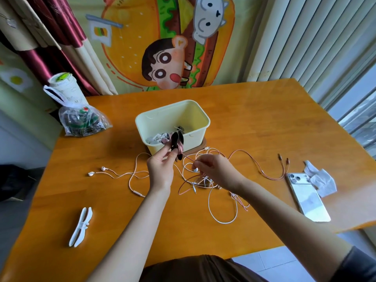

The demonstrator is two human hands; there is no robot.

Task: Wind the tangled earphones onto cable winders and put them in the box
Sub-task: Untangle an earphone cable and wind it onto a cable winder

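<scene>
Directly before the cream box (173,117), the left hand (160,169) grip is clamped on a part-wound dark cable winder (175,142), and the right hand (215,169) grip on pink cable (187,157), apparently to draw slack from the earphone tangle (195,181) on the counter (264,123).

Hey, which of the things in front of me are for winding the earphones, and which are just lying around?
For the job: dark winder in left hand, pink cable pinched by right hand, tangled earphones, white winder, yellow box.
Lying about: phone, crumpled tissue, plastic bag, paper cup.
</scene>
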